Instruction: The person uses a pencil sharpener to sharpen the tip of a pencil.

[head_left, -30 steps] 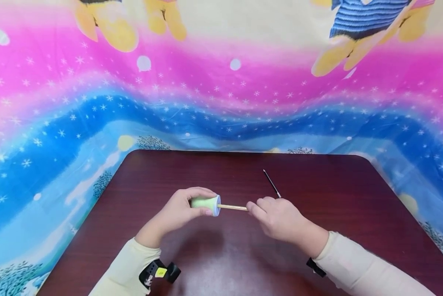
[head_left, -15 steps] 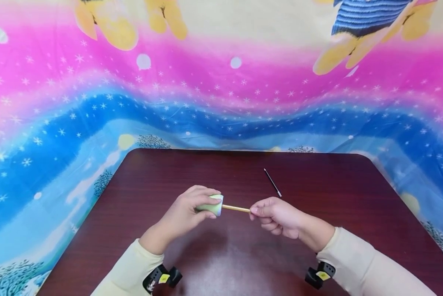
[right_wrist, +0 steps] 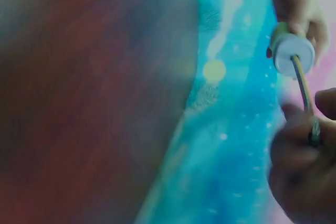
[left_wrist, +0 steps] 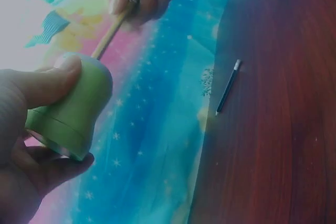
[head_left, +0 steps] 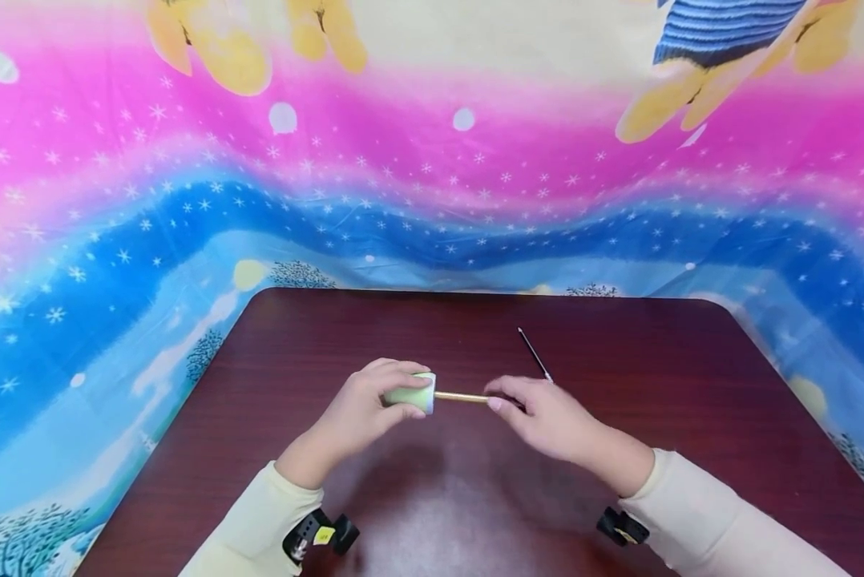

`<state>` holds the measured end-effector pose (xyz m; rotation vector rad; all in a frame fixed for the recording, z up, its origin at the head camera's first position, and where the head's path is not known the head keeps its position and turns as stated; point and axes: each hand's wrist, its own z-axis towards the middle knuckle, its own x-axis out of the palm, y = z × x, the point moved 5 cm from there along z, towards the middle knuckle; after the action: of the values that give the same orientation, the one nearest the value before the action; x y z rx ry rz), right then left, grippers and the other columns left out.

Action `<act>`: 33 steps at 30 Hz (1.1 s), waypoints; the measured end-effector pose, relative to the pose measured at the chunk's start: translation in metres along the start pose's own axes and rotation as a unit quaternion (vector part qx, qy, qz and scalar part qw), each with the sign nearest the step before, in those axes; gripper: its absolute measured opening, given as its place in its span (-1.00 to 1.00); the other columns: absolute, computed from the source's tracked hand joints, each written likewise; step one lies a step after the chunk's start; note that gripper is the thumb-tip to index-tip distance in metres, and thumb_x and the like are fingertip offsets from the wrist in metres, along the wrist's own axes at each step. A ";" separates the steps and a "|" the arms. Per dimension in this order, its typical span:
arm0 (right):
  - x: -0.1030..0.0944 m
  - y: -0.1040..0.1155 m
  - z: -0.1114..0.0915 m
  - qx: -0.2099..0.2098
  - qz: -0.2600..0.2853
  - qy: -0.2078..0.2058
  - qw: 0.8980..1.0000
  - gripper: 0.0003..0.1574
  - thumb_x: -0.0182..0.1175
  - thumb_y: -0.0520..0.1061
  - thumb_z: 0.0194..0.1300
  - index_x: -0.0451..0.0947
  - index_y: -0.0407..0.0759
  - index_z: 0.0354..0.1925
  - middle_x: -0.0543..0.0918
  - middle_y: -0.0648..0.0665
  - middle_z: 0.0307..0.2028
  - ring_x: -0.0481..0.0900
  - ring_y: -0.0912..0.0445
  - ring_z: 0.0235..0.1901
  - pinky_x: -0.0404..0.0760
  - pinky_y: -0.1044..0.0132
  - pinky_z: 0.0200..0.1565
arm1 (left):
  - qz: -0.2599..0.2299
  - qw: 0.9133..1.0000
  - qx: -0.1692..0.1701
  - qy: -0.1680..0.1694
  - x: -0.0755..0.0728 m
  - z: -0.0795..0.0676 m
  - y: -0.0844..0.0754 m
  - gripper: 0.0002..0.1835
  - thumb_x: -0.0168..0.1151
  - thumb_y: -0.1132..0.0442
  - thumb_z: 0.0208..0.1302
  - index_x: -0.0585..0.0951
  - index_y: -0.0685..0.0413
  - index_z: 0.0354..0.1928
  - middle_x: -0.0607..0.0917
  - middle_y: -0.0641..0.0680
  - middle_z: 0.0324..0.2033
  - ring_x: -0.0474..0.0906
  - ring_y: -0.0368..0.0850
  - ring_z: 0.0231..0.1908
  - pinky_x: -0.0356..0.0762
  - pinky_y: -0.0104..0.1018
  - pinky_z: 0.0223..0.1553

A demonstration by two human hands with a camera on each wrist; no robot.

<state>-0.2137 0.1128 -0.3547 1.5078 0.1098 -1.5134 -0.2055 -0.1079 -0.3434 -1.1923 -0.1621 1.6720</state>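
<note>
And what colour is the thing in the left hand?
Its body is green, clearest in the left wrist view.

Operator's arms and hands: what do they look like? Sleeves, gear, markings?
Left hand and right hand are ungloved. Left sleeve and right sleeve are long, plain, pale cream. Each arm wears a small black device near the cuff: left device has a yellow label, text unreadable; right device shows a little yellow. No cables show.

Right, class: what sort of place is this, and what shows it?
Probably an indoor recording corner, perhaps makeshift: a dark reddish-brown table stands in front of a snowflake-printed sheet, and black devices are strapped to both wrists.
</note>
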 end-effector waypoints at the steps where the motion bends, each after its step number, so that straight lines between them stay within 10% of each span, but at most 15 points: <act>1: -0.003 0.005 0.000 -0.053 -0.112 -0.049 0.991 -0.68 0.01 0.02 0.47 0.60 -0.12 -0.13 0.53 0.07 -0.46 0.46 0.22 -0.50 0.47 0.31 -0.50 | -0.018 0.999 -0.035 0.005 0.000 0.000 0.004 -0.58 0.52 0.33 -0.05 0.72 0.09 -0.05 0.69 0.04 -0.01 0.56 -0.04 0.03 0.58 -0.25 -0.04; 5: -0.002 0.022 -0.005 -0.225 -0.344 -0.201 0.889 -0.55 -0.19 0.07 0.55 0.55 -0.14 -0.18 0.42 -0.01 -0.56 0.40 0.08 -0.61 0.34 0.30 -0.71 | -0.097 0.987 -0.123 0.025 0.001 -0.002 0.013 -0.60 0.49 0.33 0.01 0.70 0.07 -0.03 0.68 0.05 0.00 0.57 -0.03 0.02 0.56 -0.29 -0.07; 8: 0.002 0.025 -0.008 -0.267 -0.358 -0.237 0.863 -0.53 -0.27 0.03 0.57 0.49 -0.13 -0.29 0.38 0.01 -0.66 0.36 0.08 -0.71 0.26 0.32 -0.77 | -0.126 0.982 -0.135 0.041 0.003 -0.002 0.015 -0.61 0.48 0.34 0.02 0.70 0.11 -0.04 0.68 0.08 -0.01 0.58 -0.01 0.01 0.55 -0.33 -0.09; 10: 0.003 0.025 -0.008 -0.256 -0.326 -0.224 0.882 -0.53 -0.26 0.05 0.57 0.47 -0.11 -0.34 0.39 0.06 -0.71 0.36 0.14 -0.76 0.26 0.35 -0.76 | -0.121 0.985 -0.117 0.045 0.003 -0.001 0.013 -0.61 0.48 0.35 0.02 0.70 0.15 -0.04 0.68 0.10 -0.01 0.57 0.00 0.03 0.56 -0.34 -0.07; 15: 0.004 0.018 -0.004 -0.114 -0.120 -0.120 0.979 -0.82 0.12 -0.10 0.41 0.56 -0.09 -0.36 0.41 0.20 -0.67 0.27 0.34 -0.70 0.34 0.43 -0.62 | -0.083 0.995 -0.044 0.026 0.001 0.001 0.005 -0.59 0.50 0.38 -0.06 0.71 0.19 -0.06 0.70 0.07 -0.03 0.56 -0.02 0.05 0.57 -0.35 -0.04; 18: 0.005 0.008 -0.002 0.006 0.084 -0.032 0.996 -0.89 0.18 -0.20 0.34 0.60 -0.14 -0.36 0.34 0.19 -0.66 0.23 0.35 -0.64 0.30 0.42 -0.57 | -0.051 0.998 0.024 0.007 -0.001 0.002 -0.003 -0.59 0.53 0.39 -0.13 0.73 0.19 -0.11 0.71 0.09 -0.05 0.56 -0.02 0.01 0.57 -0.34 -0.05; 20: 0.011 0.000 -0.001 0.092 0.283 0.054 0.953 -0.79 0.07 -0.19 0.42 0.55 -0.18 -0.38 0.23 0.16 -0.69 0.14 0.32 -0.69 0.16 0.42 -0.65 | -0.021 0.997 0.079 -0.004 -0.002 0.002 -0.009 -0.59 0.54 0.39 -0.17 0.73 0.18 -0.14 0.72 0.11 -0.07 0.56 0.00 -0.02 0.57 -0.30 -0.06; 22: 0.015 -0.005 -0.003 0.172 0.440 0.115 0.874 -0.72 -0.03 -0.17 0.46 0.49 -0.21 -0.40 0.15 0.12 -0.72 0.06 0.30 -0.74 0.01 0.42 -0.68 | 0.007 0.992 0.123 -0.014 -0.002 0.002 -0.015 -0.59 0.55 0.38 -0.20 0.74 0.18 -0.17 0.72 0.12 -0.08 0.57 0.01 -0.05 0.57 -0.25 -0.07; 24: 0.017 -0.009 -0.004 0.229 0.503 0.144 0.821 -0.69 -0.07 -0.16 0.48 0.44 -0.26 -0.40 0.10 0.09 -0.74 -0.01 0.27 -0.77 -0.10 0.42 -0.69 | 0.022 0.990 0.135 -0.017 -0.002 0.002 -0.018 -0.58 0.56 0.37 -0.20 0.74 0.18 -0.16 0.72 0.12 -0.08 0.57 0.02 -0.05 0.57 -0.23 -0.07; 25: 0.016 -0.011 -0.003 0.231 0.488 0.146 0.829 -0.69 -0.06 -0.14 0.48 0.46 -0.27 -0.37 0.11 0.09 -0.73 -0.01 0.26 -0.77 -0.09 0.42 -0.69 | 0.023 0.991 0.127 -0.015 -0.002 0.002 -0.017 -0.58 0.55 0.37 -0.19 0.73 0.18 -0.15 0.72 0.11 -0.08 0.57 0.01 -0.05 0.58 -0.23 -0.07; 29: 0.002 -0.006 0.004 0.106 0.174 0.060 0.977 -0.75 0.11 -0.03 0.41 0.59 -0.19 -0.19 0.36 0.12 -0.62 0.23 0.27 -0.67 0.23 0.39 -0.63 | 0.001 1.000 0.026 -0.004 0.000 0.002 -0.007 -0.58 0.53 0.35 -0.11 0.72 0.12 -0.09 0.70 0.05 -0.03 0.56 -0.04 0.01 0.58 -0.26 -0.05; 30: -0.002 -0.003 0.005 0.056 0.063 0.020 0.996 -0.75 0.15 -0.01 0.37 0.60 -0.15 -0.16 0.42 0.11 -0.58 0.29 0.26 -0.64 0.31 0.37 -0.60 | -0.005 1.000 0.000 -0.003 0.000 0.002 -0.003 -0.58 0.53 0.35 -0.08 0.72 0.11 -0.07 0.70 0.04 -0.02 0.56 -0.04 0.02 0.58 -0.26 -0.04; 31: -0.005 0.001 0.004 0.005 -0.042 -0.027 0.999 -0.76 0.18 0.01 0.35 0.61 -0.10 -0.14 0.46 0.11 -0.53 0.35 0.25 -0.61 0.37 0.36 -0.58 | -0.012 1.000 -0.022 -0.004 0.000 0.001 -0.001 -0.58 0.52 0.34 -0.07 0.72 0.09 -0.06 0.69 0.04 -0.02 0.56 -0.05 0.03 0.58 -0.25 -0.04; 33: -0.008 0.008 0.001 -0.092 -0.196 -0.128 0.968 -0.75 0.14 0.04 0.39 0.62 -0.07 -0.13 0.51 0.09 -0.45 0.43 0.22 -0.56 0.42 0.34 -0.58 | -0.023 0.998 -0.052 -0.009 -0.001 0.001 0.002 -0.58 0.51 0.34 -0.05 0.71 0.08 -0.05 0.69 0.03 0.00 0.56 -0.04 0.05 0.58 -0.23 -0.04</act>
<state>-0.2109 0.1121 -0.3432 1.1751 0.4053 -1.9408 -0.2075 -0.1095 -0.3438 -1.2424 -0.2874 1.6510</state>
